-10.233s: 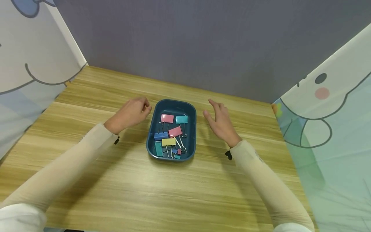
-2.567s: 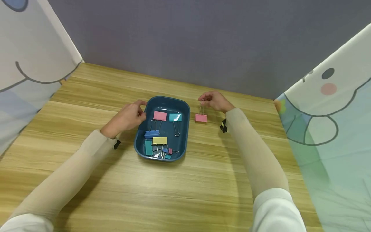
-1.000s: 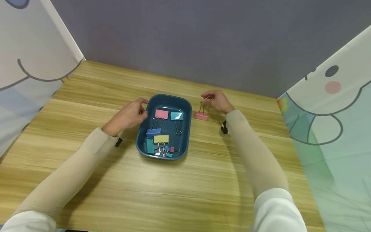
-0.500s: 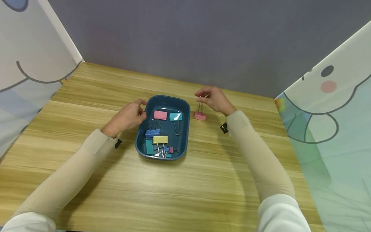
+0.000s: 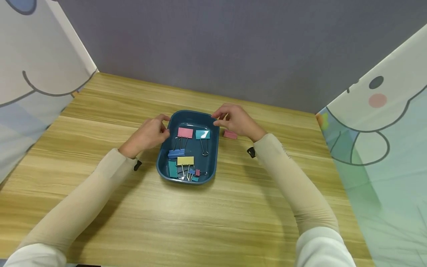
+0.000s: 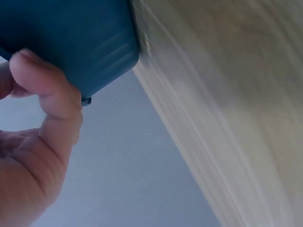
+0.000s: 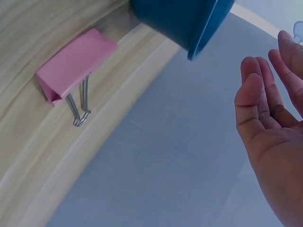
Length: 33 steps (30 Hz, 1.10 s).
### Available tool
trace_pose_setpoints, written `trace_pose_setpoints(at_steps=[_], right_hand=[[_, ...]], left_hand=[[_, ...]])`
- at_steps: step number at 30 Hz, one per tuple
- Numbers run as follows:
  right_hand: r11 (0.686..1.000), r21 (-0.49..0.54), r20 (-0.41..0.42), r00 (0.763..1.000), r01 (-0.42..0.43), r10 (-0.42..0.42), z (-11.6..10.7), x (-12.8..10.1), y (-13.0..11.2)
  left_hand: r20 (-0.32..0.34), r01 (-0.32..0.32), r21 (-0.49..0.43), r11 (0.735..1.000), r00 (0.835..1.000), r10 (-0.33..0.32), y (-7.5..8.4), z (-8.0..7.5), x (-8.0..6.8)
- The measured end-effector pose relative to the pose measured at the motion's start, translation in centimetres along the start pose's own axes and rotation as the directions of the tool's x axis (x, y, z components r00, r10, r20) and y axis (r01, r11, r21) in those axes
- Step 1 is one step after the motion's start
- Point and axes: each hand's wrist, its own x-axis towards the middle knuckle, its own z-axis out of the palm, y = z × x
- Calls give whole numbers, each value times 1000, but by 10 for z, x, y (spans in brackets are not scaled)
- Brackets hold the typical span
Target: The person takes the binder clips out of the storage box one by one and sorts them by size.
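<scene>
A dark blue tray (image 5: 217, 148) sits mid-table and holds several binder clips, among them a pink one (image 5: 185, 132), a teal one (image 5: 202, 134), a blue one (image 5: 176, 153) and a yellow one (image 5: 185, 160). My left hand (image 5: 163, 124) rests against the tray's left wall with loosely curled fingers; in the left wrist view one fingertip (image 6: 45, 75) touches the tray's outer wall (image 6: 80, 38). My right hand (image 5: 218, 118) hovers empty over the tray's far right corner, its fingers (image 7: 262, 80) relaxed. A pink clip (image 5: 230, 134) (image 7: 71, 64) lies on the table right of the tray (image 7: 184, 19).
The wooden table (image 5: 200, 222) is bounded by a grey back wall (image 5: 213, 48) and cartoon-print panels on the left (image 5: 30, 74) and right (image 5: 383, 129).
My right hand has let go of the pink clip, which now lies flat on the table, and moved left toward the tray's far right corner. The left hand has stayed at the tray.
</scene>
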Motion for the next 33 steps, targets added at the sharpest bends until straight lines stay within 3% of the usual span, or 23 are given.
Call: trace_pose_setpoints(at_steps=[8, 18, 25, 33], right_hand=[[1000, 6, 22, 1000, -9, 9, 5, -1, -2], [1000, -16, 61, 998, -11, 12, 15, -1, -6], [995, -96, 55, 998, 16, -11, 28, 2, -10], [987, -154, 102, 993, -40, 56, 37, 10, -7]], left_hand=[[19, 43, -89, 995, 999, -41, 2, 1, 0], [13, 52, -100, 994, 999, -51, 6, 1, -1], [17, 35, -99, 995, 999, -34, 7, 1, -2], [10, 38, -107, 994, 999, -37, 8, 0, -3]])
